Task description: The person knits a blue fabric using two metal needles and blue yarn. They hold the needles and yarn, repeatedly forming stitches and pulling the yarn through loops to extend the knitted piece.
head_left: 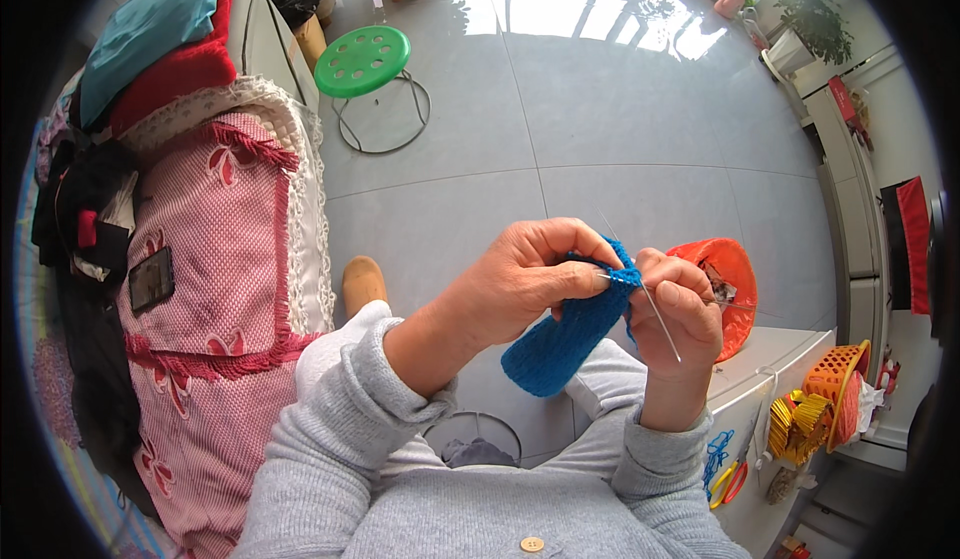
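Note:
A piece of blue knitting (562, 344) hangs down in front of me, its upper edge caught on thin metal knitting needles (665, 325). My left hand (540, 274) pinches that upper edge between thumb and forefinger. On the other side, my right hand (680, 309) is closed around a needle close to the stitches, touching the work. One needle slants down past the right fingers, and another tip pokes up above the knitting. Blue yarn runs by the right fingers; its farther course is hidden behind the hand.
An orange-red bin (738, 309) stands just beyond my right hand. A white cabinet (790, 344) at right bears scissors (735, 484), blue yarn scraps (717, 454) and an orange basket (832, 371). A pink-covered sofa (220, 289) with a phone (151, 280) lies left; a green stool (362, 61) stands ahead.

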{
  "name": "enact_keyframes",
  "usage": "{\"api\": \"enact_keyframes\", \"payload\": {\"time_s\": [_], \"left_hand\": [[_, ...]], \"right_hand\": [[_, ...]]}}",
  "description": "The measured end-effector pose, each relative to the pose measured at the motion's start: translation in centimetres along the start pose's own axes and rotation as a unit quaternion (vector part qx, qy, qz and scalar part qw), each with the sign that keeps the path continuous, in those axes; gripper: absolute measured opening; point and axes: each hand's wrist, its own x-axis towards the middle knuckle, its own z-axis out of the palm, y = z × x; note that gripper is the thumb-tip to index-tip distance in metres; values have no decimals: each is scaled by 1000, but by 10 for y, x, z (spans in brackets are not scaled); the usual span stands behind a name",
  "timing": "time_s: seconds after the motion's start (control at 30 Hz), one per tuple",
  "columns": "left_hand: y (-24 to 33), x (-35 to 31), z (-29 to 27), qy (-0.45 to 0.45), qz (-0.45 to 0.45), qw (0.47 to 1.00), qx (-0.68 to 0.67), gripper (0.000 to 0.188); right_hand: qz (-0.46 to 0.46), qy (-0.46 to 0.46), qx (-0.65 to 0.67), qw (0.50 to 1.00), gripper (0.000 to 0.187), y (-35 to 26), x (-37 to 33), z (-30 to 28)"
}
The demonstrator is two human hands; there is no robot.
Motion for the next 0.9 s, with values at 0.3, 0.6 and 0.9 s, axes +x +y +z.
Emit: {"api": "enact_keyframes", "payload": {"time_s": [0.3, 0.6, 0.9], "left_hand": [[-7, 0, -2, 27, 16, 1000, 3, 16], [-4, -3, -6, 39, 0, 995, -93, 13], [-2, -4, -6, -10, -33, 998, -45, 9]], "right_hand": [[-111, 21, -150, 982, 16, 9, 6, 9], [-214, 28, -430, 877, 19, 9, 4, 13], [-278, -59, -436, 854, 15, 17, 8, 9]]}}
